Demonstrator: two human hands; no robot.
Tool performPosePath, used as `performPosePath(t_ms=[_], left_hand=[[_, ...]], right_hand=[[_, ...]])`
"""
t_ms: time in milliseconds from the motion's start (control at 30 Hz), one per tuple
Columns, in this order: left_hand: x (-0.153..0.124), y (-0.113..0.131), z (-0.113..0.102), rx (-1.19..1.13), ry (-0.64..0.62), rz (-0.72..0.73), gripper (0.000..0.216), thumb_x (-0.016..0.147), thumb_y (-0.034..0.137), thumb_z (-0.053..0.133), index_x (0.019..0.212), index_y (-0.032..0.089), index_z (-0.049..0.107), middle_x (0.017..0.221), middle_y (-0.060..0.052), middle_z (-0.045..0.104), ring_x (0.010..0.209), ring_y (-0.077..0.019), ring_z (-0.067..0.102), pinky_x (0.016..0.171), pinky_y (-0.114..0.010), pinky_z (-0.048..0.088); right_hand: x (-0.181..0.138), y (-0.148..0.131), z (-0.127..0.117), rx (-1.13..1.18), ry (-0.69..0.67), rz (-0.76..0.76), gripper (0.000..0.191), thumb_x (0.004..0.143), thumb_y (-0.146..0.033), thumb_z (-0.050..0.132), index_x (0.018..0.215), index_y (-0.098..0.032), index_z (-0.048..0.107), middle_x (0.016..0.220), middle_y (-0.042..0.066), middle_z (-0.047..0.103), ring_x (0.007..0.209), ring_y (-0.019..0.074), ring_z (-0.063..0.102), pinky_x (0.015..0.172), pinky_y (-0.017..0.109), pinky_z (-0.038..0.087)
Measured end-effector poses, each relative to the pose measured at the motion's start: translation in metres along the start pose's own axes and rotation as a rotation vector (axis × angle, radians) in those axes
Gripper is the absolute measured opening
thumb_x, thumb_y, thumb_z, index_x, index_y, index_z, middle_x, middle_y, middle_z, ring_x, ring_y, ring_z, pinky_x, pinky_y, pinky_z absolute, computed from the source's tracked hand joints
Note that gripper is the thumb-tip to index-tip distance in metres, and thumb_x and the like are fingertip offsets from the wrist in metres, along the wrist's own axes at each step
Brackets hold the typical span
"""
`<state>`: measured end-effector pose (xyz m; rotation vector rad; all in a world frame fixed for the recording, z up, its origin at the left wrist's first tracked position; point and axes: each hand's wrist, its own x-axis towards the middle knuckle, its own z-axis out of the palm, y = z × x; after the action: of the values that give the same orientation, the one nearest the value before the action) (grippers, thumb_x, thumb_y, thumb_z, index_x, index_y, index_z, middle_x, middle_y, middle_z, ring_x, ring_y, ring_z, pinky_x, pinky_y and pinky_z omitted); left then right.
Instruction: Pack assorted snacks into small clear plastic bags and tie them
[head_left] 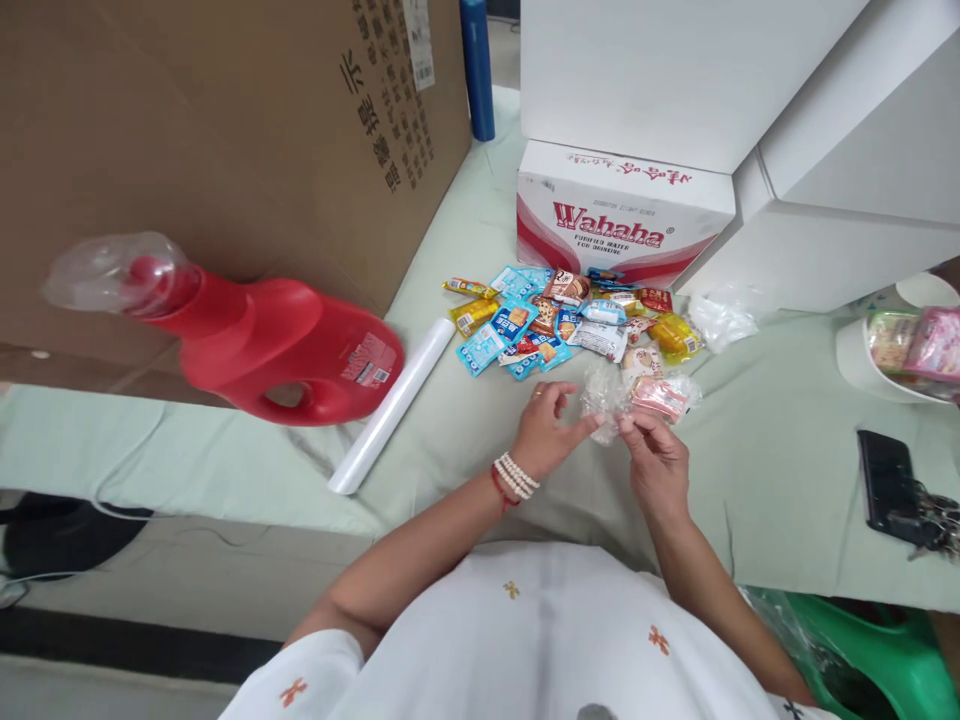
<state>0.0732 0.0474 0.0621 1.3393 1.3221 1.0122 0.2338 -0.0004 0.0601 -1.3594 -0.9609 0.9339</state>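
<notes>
Right grip (657, 462) pinches clear plastic (602, 396) — left grip (549, 432) spread, thumb against it.

my right hand (654, 455) pinches crumpled clear plastic (600, 388); my left hand (546, 435), thumb and fingers apart, is at its edge. snack packets (546, 318) lie heaped in front of a box (622, 222).

Brown carton (225, 150): left side of bench (787, 470), beside red jug (255, 325). Wahaha carton (622, 215): rear of bench. Black phone (885, 470): right side, keys (939, 520) overlapping its edge.
</notes>
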Motion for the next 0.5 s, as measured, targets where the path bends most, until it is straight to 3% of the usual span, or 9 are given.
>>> performPosePath(t_ms=[67, 167, 267, 333, 500], left_hand=[[0.009, -0.002, 0.011, -0.059, -0.026, -0.002, 0.026, 0.077, 0.042, 0.078, 0.077, 0.019, 0.066, 0.076, 0.000, 0.055, 0.068, -0.0136, 0.049, 0.067, -0.028, 0.042], [0.015, -0.006, 0.008, -0.146, -0.042, 0.014, 0.034, 0.083, 0.043, 0.071, 0.063, 0.019, 0.058, 0.069, 0.001, 0.051, 0.066, -0.0125, 0.046, 0.065, -0.027, 0.041], [0.012, -0.008, -0.010, -0.243, -0.106, 0.027, 0.036, 0.080, 0.047, 0.076, 0.065, 0.018, 0.060, 0.075, 0.000, 0.054, 0.074, -0.0135, 0.052, 0.069, -0.027, 0.046], [0.008, -0.008, -0.023, -0.411, -0.137, -0.036, 0.035, 0.078, 0.048, 0.079, 0.071, 0.018, 0.063, 0.086, -0.001, 0.058, 0.080, -0.0137, 0.057, 0.075, -0.029, 0.052], [-0.001, -0.007, -0.037, -0.813, -0.043, -0.258, 0.039, 0.073, 0.044, 0.086, 0.077, 0.019, 0.057, 0.103, -0.003, 0.066, 0.097, -0.0190, 0.068, 0.088, -0.040, 0.059]], right_hand=[[-0.001, -0.003, -0.003, -0.038, -0.039, -0.048, 0.008, 0.082, -0.036, 0.080, 0.085, -0.029, 0.080, 0.097, 0.003, 0.068, 0.095, 0.0186, 0.062, 0.087, 0.032, 0.049], [0.003, -0.005, -0.018, -0.093, 0.035, -0.043, 0.009, 0.082, -0.035, 0.080, 0.087, -0.027, 0.079, 0.094, 0.002, 0.068, 0.094, 0.0183, 0.061, 0.087, 0.032, 0.048], [0.016, -0.005, -0.037, 0.057, 0.183, 0.107, 0.018, 0.079, -0.039, 0.083, 0.088, -0.026, 0.076, 0.087, 0.000, 0.067, 0.085, 0.0157, 0.061, 0.081, 0.031, 0.051], [0.026, -0.004, -0.045, 0.248, 0.209, 0.238, 0.024, 0.073, -0.039, 0.087, 0.086, -0.026, 0.071, 0.089, -0.001, 0.067, 0.081, 0.0143, 0.061, 0.078, 0.031, 0.054], [0.027, -0.007, -0.035, 0.504, 0.065, 0.448, 0.030, 0.068, -0.036, 0.090, 0.082, -0.025, 0.066, 0.088, -0.003, 0.067, 0.078, 0.0126, 0.063, 0.078, 0.032, 0.057]])
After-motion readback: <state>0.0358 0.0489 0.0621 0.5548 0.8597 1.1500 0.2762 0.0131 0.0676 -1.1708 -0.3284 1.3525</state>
